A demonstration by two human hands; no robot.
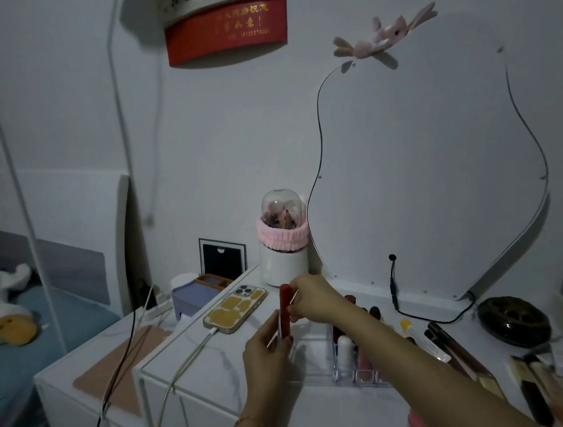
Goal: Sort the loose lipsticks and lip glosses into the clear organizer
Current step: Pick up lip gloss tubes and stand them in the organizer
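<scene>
Both hands meet above the white tabletop (326, 412): my left hand (266, 352) grips the lower end of a red lipstick tube (286, 311) while my right hand (310, 300) pinches its top, the tube upright and clear of the surface. I hold it just left of the clear organizer (356, 361), whose compartments already carry several upright tubes, partly hidden by my right forearm. More loose lipsticks and lip glosses (457, 344) lie scattered to the right of the organizer, running toward the tabletop's near right corner, where the frame blurs and I cannot count them.

Open room is narrow. To the left, a phone (236, 309) in a yellow-patterned case lies flat on its charging cable (184, 360), which drops over the tabletop's front edge. Behind the hands, a white brush holder (283, 264) with a clear dome and pink band stands against the wall, just beside a wavy-edged mirror (425, 182) leaning there. A black cord (420, 315) runs along the mirror's base toward a dark round dish (514, 321) at the right. The bare stretch of tabletop lies in front of the organizer, between my two forearms and the front edge. A lower white cabinet (83, 387) adjoins the left side, with a bed (10, 342) beyond it.
</scene>
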